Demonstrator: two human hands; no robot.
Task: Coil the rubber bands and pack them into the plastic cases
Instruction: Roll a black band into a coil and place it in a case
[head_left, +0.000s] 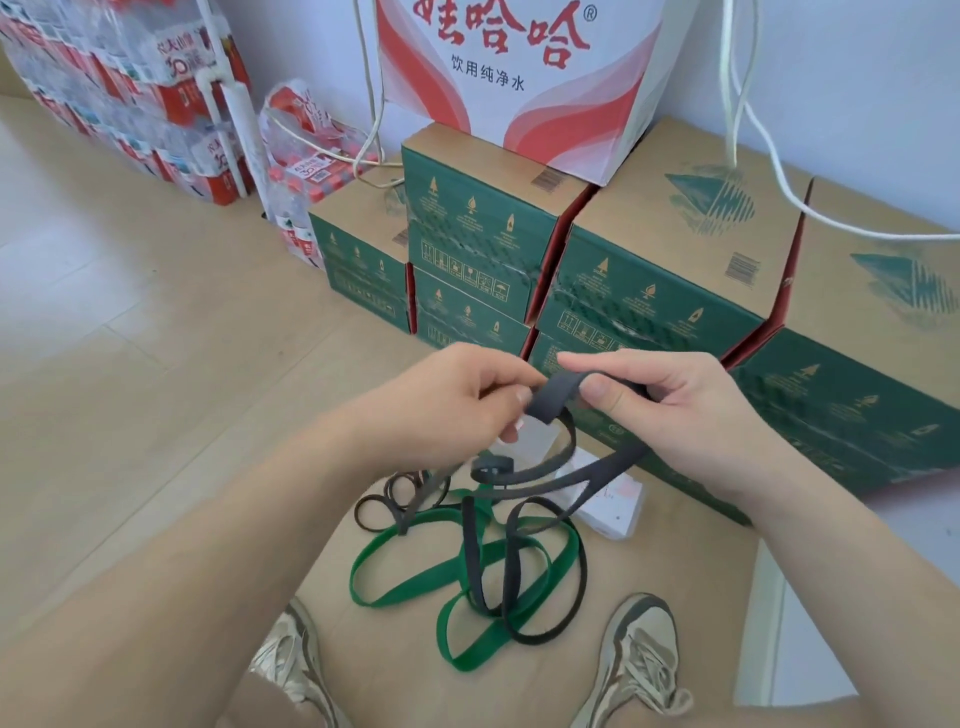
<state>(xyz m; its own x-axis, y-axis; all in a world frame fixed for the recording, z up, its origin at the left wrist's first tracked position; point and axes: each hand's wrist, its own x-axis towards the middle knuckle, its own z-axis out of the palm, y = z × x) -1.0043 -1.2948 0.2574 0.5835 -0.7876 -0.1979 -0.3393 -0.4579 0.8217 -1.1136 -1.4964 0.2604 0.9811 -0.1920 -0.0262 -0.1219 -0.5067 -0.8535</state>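
Two worn sneakers (639, 654) stand on brown cardboard (363, 660) laid over pale floor tiles (130, 338) by a white wall (857, 78). Stacked green cartons (649, 291) crowd behind. Left hand (457, 400) and right hand (675, 410) both pinch one dark grey rubber band (553, 397), raised above one green band (415, 577) and a plastic case (613, 501).

- White-and-red carton (519, 88), printed with large red characters, stands against the wall.
- Green-and-brown cardboard boxes (649, 270) are stacked directly under the carton and spread to its right. A lower single box (358, 275) sits below and left of it.
- Shrink-wrapped packs of bottled water (130, 104) are piled well to the carton's left, with a smaller pack (306, 150) between them and the carton.
- White pipe (239, 114) stands upright, left of the carton, in front of the packs.
- White cord (748, 130) hangs just right of the carton and trails over the box tops.
- Pale sneakers (639, 660) are far below the carton.
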